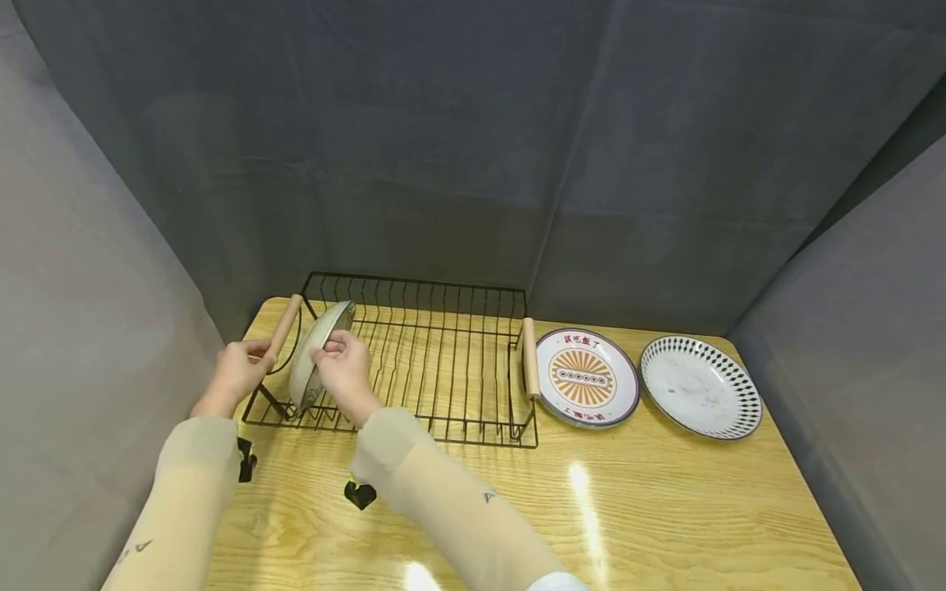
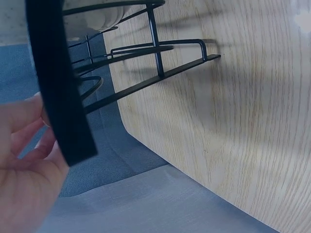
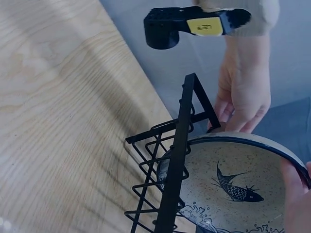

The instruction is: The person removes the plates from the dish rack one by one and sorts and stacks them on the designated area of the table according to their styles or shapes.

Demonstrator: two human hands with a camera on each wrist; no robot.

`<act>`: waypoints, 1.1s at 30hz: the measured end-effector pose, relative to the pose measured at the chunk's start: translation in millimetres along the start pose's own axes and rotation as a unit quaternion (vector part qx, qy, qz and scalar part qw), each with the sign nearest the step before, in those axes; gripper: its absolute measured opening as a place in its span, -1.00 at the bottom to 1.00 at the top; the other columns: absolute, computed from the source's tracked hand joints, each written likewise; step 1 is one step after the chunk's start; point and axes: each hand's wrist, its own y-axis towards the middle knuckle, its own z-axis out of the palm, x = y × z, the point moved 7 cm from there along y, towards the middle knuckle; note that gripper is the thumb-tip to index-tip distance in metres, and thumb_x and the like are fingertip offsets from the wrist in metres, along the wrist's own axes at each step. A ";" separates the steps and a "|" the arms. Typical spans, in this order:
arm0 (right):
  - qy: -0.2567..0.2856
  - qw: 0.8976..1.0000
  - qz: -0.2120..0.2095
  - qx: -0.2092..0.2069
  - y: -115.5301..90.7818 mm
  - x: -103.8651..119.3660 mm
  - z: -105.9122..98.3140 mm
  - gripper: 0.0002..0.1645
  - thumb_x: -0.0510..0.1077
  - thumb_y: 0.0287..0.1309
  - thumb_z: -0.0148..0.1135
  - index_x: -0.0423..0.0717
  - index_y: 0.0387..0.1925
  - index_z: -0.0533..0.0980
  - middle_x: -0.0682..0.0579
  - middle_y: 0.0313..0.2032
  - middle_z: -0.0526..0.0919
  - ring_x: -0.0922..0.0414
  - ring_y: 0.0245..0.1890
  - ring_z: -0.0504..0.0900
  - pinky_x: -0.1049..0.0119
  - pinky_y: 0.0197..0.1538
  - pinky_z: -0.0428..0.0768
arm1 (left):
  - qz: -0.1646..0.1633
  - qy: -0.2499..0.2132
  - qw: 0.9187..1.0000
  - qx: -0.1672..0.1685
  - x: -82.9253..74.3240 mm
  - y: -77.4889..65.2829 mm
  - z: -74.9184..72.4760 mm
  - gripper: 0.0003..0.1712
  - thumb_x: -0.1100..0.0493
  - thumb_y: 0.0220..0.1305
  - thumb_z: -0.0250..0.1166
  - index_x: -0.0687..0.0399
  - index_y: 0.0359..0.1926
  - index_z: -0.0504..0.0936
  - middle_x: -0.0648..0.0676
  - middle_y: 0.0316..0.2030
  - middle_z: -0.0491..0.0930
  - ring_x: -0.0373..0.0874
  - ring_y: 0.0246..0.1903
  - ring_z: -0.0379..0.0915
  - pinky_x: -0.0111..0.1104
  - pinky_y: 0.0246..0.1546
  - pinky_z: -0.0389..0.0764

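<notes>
At the left end of a black wire dish rack [image 1: 417, 283], my left hand [image 1: 235, 371] grips the wooden handle [image 1: 287, 324]. My right hand [image 1: 344, 369] pinches the rim of a speckled fish plate [image 1: 314, 349], deep and dark-edged, between thumb and fingers. This plate stands on edge, tilted, inside the rack's left end. In the right wrist view, the fish drawing [image 3: 235, 188] faces the camera and the rack's black bar [image 3: 179, 160] crosses in front of the plate. Part of the left hand hides behind a black bar [image 2: 60, 87] in the left wrist view.
Right of the rack's other wooden handle [image 1: 530, 357] lies a stack of plates [image 1: 624, 382] with an orange sunburst pattern. Farther right is a white dish with a black diamond rim [image 1: 746, 398]. Grey curtains [image 1: 473, 148] enclose the wooden table [image 1: 665, 509] at back and sides.
</notes>
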 end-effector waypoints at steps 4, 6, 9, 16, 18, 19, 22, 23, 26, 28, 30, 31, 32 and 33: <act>0.051 0.999 0.016 0.004 2.5 -0.8 -7.3 -0.57 -0.42 0.04 0.18 -0.40 0.00 0.38 0.01 -0.37 0.47 0.22 -0.42 0.48 0.21 -0.18 0.59 | -0.002 -0.005 1.000 0.003 -0.6 0.1 0.7 -0.52 0.31 0.28 0.05 0.51 0.18 0.31 0.46 -0.05 0.45 0.31 -0.09 0.45 -0.01 -0.20 0.51; 0.066 0.998 0.022 0.007 4.0 -0.5 -11.3 -0.56 -0.42 0.04 0.18 -0.40 0.02 0.37 0.00 -0.36 0.48 0.23 -0.42 0.49 0.17 -0.14 0.58 | -0.003 -0.005 1.000 0.004 -0.7 0.1 0.9 -0.52 0.31 0.28 0.05 0.51 0.18 0.31 0.46 -0.05 0.44 0.31 -0.09 0.45 -0.01 -0.20 0.51; 0.086 0.996 0.021 0.017 5.7 4.3 -16.3 -0.59 -0.42 0.05 0.17 -0.39 -0.01 0.38 0.00 -0.35 0.51 0.23 -0.42 0.50 0.23 -0.18 0.59 | -0.004 -0.004 1.000 0.005 -0.9 0.0 1.3 -0.52 0.30 0.29 0.04 0.50 0.18 0.30 0.46 -0.05 0.44 0.31 -0.09 0.45 -0.01 -0.20 0.51; 0.118 0.993 -0.008 0.028 5.2 32.2 -27.8 -0.66 -0.45 0.05 0.15 -0.40 -0.08 0.42 -0.02 -0.37 0.55 0.24 -0.45 0.53 0.44 -0.34 0.56 | -0.007 -0.004 1.000 0.003 -0.7 0.0 1.6 -0.52 0.30 0.29 0.04 0.48 0.19 0.31 0.45 -0.04 0.44 0.30 -0.09 0.45 -0.01 -0.20 0.51; 0.122 0.992 -0.017 0.027 5.0 41.3 -32.8 -0.68 -0.46 0.04 0.15 -0.41 -0.10 0.42 -0.02 -0.38 0.55 0.24 -0.45 0.53 0.44 -0.35 0.56 | -0.005 -0.004 1.000 0.001 -0.1 0.3 1.5 -0.52 0.30 0.29 0.05 0.49 0.18 0.31 0.46 -0.05 0.44 0.30 -0.10 0.45 -0.01 -0.21 0.51; 0.120 0.992 -0.023 0.025 5.0 46.2 -35.9 -0.69 -0.46 0.03 0.15 -0.41 -0.11 0.43 -0.02 -0.38 0.55 0.24 -0.46 0.53 0.44 -0.36 0.56 | -0.004 -0.005 1.000 0.001 -0.2 0.2 1.4 -0.52 0.30 0.29 0.05 0.49 0.18 0.31 0.45 -0.05 0.44 0.30 -0.10 0.45 -0.01 -0.21 0.51; 0.127 0.991 -0.038 0.019 5.2 60.2 -47.2 -0.71 -0.48 0.02 0.14 -0.41 -0.15 0.43 -0.01 -0.41 0.55 0.24 -0.48 0.54 0.44 -0.39 0.56 | -0.001 -0.005 1.000 0.000 0.2 0.1 0.8 -0.52 0.31 0.28 0.05 0.50 0.17 0.32 0.45 -0.06 0.45 0.30 -0.10 0.46 -0.02 -0.22 0.50; 0.130 0.990 -0.043 0.017 5.2 64.8 -51.7 -0.72 -0.49 0.02 0.14 -0.43 -0.15 0.43 0.00 -0.42 0.55 0.23 -0.48 0.54 0.44 -0.39 0.57 | 0.001 -0.005 1.000 -0.001 0.1 0.1 0.7 -0.52 0.31 0.28 0.06 0.51 0.17 0.32 0.46 -0.07 0.45 0.30 -0.11 0.46 -0.02 -0.23 0.51; 0.135 0.989 -0.056 0.006 5.8 77.5 -67.7 -0.72 -0.49 0.02 0.13 -0.44 -0.15 0.44 0.01 -0.44 0.55 0.23 -0.47 0.56 0.41 -0.37 0.59 | 0.000 -0.004 1.000 0.002 0.6 -0.1 0.6 -0.52 0.31 0.28 0.05 0.50 0.18 0.31 0.45 -0.06 0.44 0.30 -0.11 0.46 -0.02 -0.22 0.50; 0.137 0.989 -0.063 -0.002 6.5 85.4 -79.8 -0.71 -0.49 0.03 0.13 -0.45 -0.14 0.43 0.02 -0.44 0.55 0.22 -0.48 0.57 0.40 -0.36 0.60 | -0.004 -0.006 1.000 0.006 0.7 -0.4 1.0 -0.52 0.30 0.29 0.05 0.50 0.18 0.30 0.45 -0.05 0.44 0.30 -0.10 0.45 -0.01 -0.22 0.50; 0.138 0.988 -0.072 -0.011 7.2 92.9 -92.8 -0.71 -0.49 0.03 0.13 -0.45 -0.14 0.43 0.02 -0.44 0.55 0.23 -0.48 0.57 0.41 -0.36 0.59 | -0.009 -0.008 1.000 0.011 1.0 -0.5 1.5 -0.51 0.30 0.30 0.05 0.48 0.20 0.30 0.44 -0.04 0.43 0.30 -0.09 0.44 -0.01 -0.21 0.49; 0.139 0.987 -0.077 -0.017 7.4 96.6 -99.5 -0.71 -0.50 0.03 0.13 -0.45 -0.14 0.42 0.03 -0.45 0.55 0.23 -0.50 0.57 0.42 -0.38 0.59 | -0.010 -0.009 1.000 0.012 0.9 -0.7 1.8 -0.51 0.30 0.30 0.05 0.48 0.20 0.29 0.44 -0.03 0.43 0.30 -0.08 0.44 -0.01 -0.21 0.49; 0.140 0.986 -0.084 -0.022 7.5 100.3 -106.3 -0.72 -0.50 0.03 0.13 -0.45 -0.14 0.42 0.03 -0.46 0.55 0.24 -0.50 0.57 0.43 -0.39 0.58 | -0.012 -0.009 1.000 0.014 1.1 -0.7 2.0 -0.51 0.29 0.31 0.05 0.47 0.20 0.29 0.43 -0.03 0.42 0.30 -0.08 0.43 -0.02 -0.21 0.49; 0.144 0.985 -0.092 -0.027 7.4 104.0 -113.3 -0.72 -0.51 0.02 0.12 -0.46 -0.16 0.42 0.03 -0.47 0.55 0.24 -0.51 0.58 0.45 -0.41 0.57 | -0.013 -0.009 1.000 0.015 0.9 -0.9 2.1 -0.51 0.29 0.31 0.05 0.47 0.20 0.29 0.43 -0.03 0.42 0.30 -0.08 0.43 -0.02 -0.22 0.49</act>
